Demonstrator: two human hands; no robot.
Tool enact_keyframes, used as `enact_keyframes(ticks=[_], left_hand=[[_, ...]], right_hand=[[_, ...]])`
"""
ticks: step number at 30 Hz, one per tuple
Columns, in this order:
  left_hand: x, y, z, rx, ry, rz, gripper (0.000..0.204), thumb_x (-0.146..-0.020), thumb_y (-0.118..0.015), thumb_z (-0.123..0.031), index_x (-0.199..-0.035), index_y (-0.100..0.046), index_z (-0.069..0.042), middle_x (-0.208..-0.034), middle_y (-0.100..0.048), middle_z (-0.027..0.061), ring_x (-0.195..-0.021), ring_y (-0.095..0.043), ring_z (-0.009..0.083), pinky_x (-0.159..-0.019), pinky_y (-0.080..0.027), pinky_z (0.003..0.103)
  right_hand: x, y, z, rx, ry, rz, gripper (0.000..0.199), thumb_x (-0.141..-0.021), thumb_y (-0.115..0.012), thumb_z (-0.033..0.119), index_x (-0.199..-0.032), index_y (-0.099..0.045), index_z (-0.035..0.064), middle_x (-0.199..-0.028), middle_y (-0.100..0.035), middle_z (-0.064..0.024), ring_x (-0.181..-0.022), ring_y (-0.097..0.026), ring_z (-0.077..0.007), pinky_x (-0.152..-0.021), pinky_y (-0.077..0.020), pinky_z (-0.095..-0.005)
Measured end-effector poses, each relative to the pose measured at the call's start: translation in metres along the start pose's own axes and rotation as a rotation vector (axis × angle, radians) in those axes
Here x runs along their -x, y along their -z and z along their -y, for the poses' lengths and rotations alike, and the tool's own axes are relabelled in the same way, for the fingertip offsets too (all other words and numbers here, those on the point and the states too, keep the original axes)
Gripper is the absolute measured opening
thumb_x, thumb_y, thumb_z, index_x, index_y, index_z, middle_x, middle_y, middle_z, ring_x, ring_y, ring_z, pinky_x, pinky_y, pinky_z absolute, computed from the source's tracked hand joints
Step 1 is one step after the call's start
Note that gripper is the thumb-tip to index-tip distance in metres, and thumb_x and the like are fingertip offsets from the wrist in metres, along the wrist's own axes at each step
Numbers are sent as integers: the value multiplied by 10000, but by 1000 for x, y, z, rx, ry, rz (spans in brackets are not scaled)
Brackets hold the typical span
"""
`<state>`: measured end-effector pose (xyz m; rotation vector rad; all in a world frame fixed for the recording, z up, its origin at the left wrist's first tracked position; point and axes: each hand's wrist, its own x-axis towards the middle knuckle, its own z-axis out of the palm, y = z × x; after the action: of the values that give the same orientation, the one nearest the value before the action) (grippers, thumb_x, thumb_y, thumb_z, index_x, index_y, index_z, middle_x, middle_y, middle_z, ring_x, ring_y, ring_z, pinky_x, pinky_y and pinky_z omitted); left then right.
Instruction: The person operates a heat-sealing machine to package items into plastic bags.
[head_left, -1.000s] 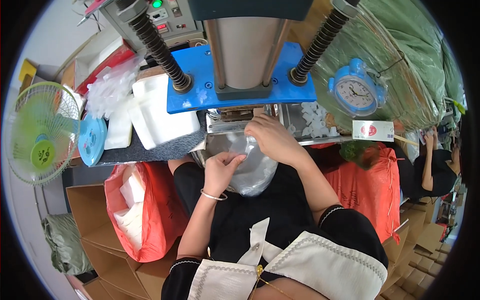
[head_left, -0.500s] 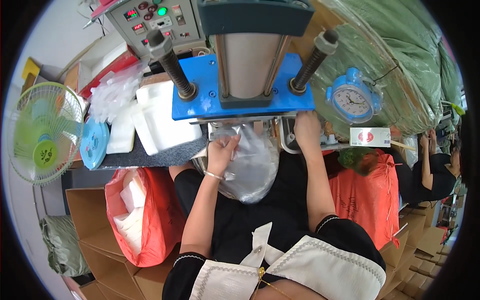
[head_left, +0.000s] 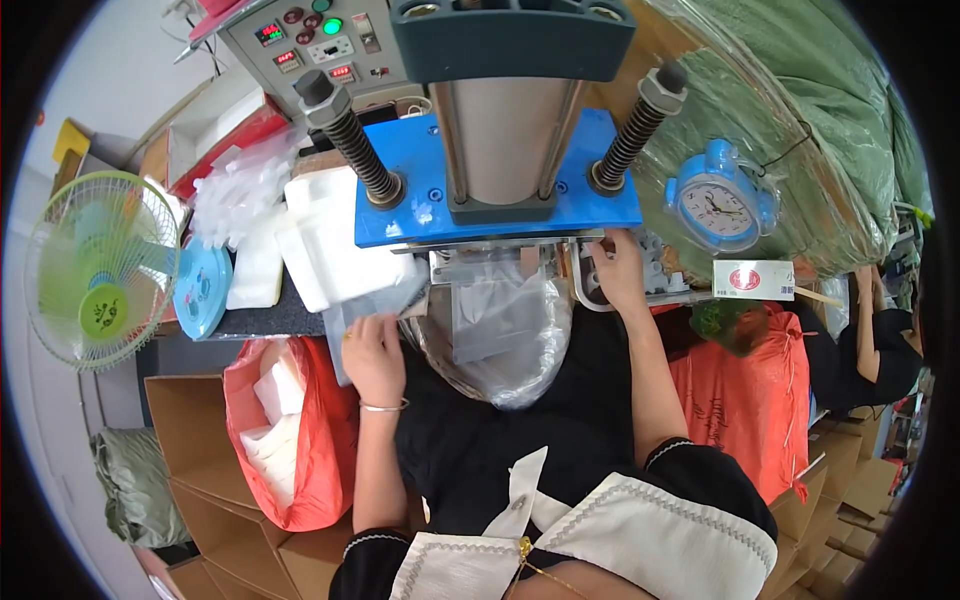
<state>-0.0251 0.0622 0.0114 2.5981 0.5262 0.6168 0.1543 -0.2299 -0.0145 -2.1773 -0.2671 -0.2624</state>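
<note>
A: Left hand (head_left: 372, 355)?
B: Gripping a clear plastic sheet (head_left: 375, 305) at the bench (head_left: 265, 320) edge, fingers curling over it.
A: Right hand (head_left: 615, 270)?
B: Reaching under the blue press plate (head_left: 500, 190), fingers bent; grip, can't tell.
A: Bag?
B: Clear plastic bag (head_left: 505, 340) is hanging below the press, between both hands.
</note>
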Motion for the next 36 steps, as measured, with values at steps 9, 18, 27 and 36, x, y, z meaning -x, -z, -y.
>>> enact_keyframes(ticks=[9, 18, 27, 36], left_hand=[[12, 2, -58, 624, 156, 395, 190, -800, -717, -153, -824, -633, 16, -695, -626, 77, -610, -579, 135, -574, -452, 243], [11, -54, -62, 956, 421, 540, 213, -881, -651, -192, -856, -673, 18, -685, -618, -15, -581, -487, 21, -514, -369, 183], [-22, -79, -50, 960, 450, 514, 271, -865, -669, -233, -810, -663, 32, -652, -587, -18, -607, -525, 57, -546, -401, 215], [1, -43, 8, -237, -148, 31, 584, -793, -676, -304, -1246, -476, 6, -1349, -422, 195, -1254, -369, 381, -1035, -318, 479]], right_hand=[[36, 3, 108, -488, 56, 267, 249, -877, -576, 31, -1123, -606, 10, -1026, -633, -71, -945, -570, -124, -837, -446, -260], [32, -37, 86, -301, -43, 249, 242, -848, -646, 123, -1072, -645, 29, -949, -650, -118, -839, -600, -204, -770, -469, -300], [25, 28, 45, 690, -69, 503, 192, -806, -602, 95, -981, -568, 25, -972, -611, -188, -890, -590, -385, -739, -468, -459], [13, -1, 13, -162, -166, 75, 221, -815, -627, 41, -1023, -573, -12, -930, -630, -147, -775, -610, -246, -728, -483, -315]])
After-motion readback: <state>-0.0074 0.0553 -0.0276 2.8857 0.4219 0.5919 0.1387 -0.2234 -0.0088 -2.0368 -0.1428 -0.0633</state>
